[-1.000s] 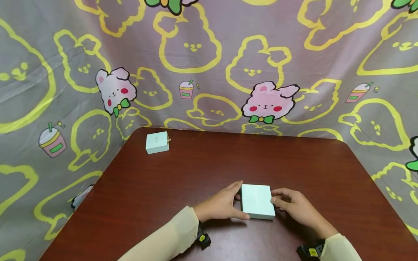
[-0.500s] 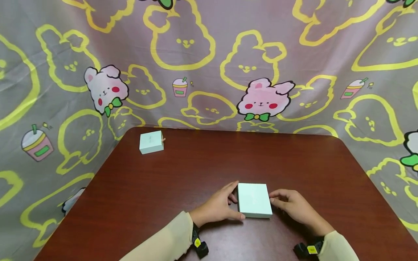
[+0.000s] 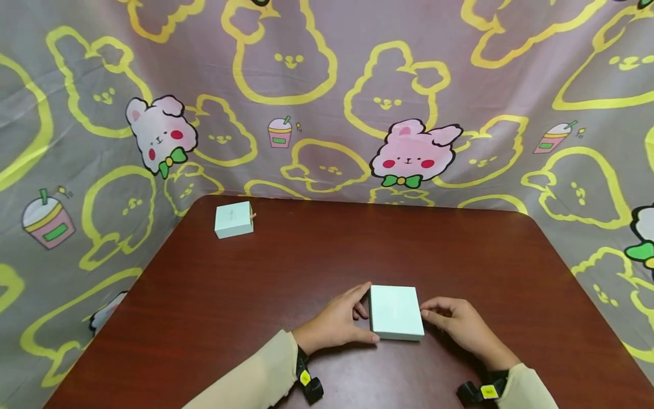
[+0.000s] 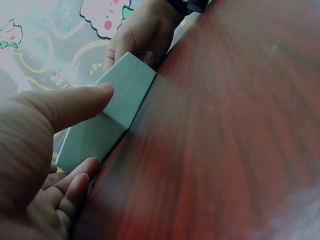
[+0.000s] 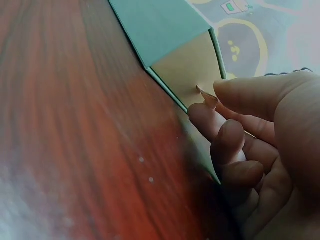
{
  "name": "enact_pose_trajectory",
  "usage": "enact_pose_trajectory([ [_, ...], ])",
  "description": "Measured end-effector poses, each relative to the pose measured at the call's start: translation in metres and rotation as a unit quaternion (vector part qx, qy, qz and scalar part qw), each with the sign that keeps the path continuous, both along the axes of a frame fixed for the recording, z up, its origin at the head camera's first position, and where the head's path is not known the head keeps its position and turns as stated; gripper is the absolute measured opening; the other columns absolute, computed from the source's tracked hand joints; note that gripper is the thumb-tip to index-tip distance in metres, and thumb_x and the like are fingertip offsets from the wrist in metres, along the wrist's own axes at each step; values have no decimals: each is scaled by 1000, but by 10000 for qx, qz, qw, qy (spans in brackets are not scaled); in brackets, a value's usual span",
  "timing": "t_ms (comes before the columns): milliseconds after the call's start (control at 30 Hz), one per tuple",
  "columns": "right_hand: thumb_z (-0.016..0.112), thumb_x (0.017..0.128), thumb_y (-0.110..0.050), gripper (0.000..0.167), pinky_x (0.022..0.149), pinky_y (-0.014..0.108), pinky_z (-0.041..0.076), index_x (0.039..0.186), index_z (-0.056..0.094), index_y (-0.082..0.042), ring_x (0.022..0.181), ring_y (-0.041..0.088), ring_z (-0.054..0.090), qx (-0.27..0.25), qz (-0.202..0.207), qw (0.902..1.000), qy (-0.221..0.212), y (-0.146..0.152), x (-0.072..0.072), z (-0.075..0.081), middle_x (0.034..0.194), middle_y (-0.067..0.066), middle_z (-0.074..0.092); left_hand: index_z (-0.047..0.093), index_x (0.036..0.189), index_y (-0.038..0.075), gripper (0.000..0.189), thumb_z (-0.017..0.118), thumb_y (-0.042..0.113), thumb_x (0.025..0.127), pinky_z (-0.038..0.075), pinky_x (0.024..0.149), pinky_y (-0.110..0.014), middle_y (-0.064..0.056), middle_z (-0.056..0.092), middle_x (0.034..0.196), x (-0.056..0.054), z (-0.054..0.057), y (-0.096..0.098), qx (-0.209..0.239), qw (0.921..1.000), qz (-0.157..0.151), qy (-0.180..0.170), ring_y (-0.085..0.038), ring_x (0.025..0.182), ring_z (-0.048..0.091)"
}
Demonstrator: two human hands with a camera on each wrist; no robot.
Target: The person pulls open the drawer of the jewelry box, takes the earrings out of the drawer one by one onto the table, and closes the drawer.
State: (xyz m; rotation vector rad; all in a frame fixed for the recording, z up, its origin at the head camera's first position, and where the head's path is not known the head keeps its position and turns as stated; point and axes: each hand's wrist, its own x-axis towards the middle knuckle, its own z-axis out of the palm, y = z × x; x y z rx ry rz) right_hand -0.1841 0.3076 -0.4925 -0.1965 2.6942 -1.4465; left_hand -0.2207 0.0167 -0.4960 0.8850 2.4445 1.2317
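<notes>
A pale mint drawer-style gift box (image 3: 396,311) lies flat on the table. My left hand (image 3: 334,321) holds its left end, with the thumb at the near corner and the index finger at the far corner. The left wrist view shows that thumb (image 4: 85,102) over the box's side (image 4: 131,85). At the right end, my right hand (image 3: 462,326) pinches a small ribbon pull (image 5: 209,99) between thumb and index finger. The ribbon comes out of the cream-coloured drawer front (image 5: 192,65), framed by the mint sleeve (image 5: 160,27). The inside of the box is hidden.
A second mint box (image 3: 234,220), with a small ribbon tab on its right side, stands at the table's far left. The dark red-brown table (image 3: 306,255) is bordered by a hanging cloth (image 3: 317,125) printed with cartoon rabbits and cups.
The head view has turned slightly, so the whole scene sits a little further left. Both hands keep nearly the same places at the box, which stays put.
</notes>
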Motion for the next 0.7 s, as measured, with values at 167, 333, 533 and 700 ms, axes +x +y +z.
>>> enact_pose_trajectory([
  [167,74,88,-22,12,59,27,46,95,74,-12,69,10,55,68,-47,9999,143,-1,1,-2,79,-2,65,24,156,12,106,85,42,74,47,81,-24,-4,43,145,1,0,-2,33,10000,-36,53,-3,90,56],
  [333,74,87,-23,11,63,26,46,94,74,-14,74,10,56,50,-46,9998,196,0,0,-3,85,-3,68,26,155,12,104,84,42,75,47,81,-23,-5,37,150,0,0,-2,21,9999,-39,118,-2,89,56],
  [533,74,87,-22,7,64,26,46,92,74,-16,75,9,57,160,-40,9993,333,1,0,-5,86,-5,68,25,155,13,104,83,45,75,47,81,-23,-4,39,148,0,1,-1,-26,9998,-63,160,-2,90,56],
  [700,74,87,-21,7,64,26,46,92,74,-16,74,9,57,199,-47,9992,337,2,-1,-6,86,-5,69,25,155,13,103,82,45,76,47,81,-23,-4,39,149,0,1,-1,-70,9998,-59,175,-2,90,56],
])
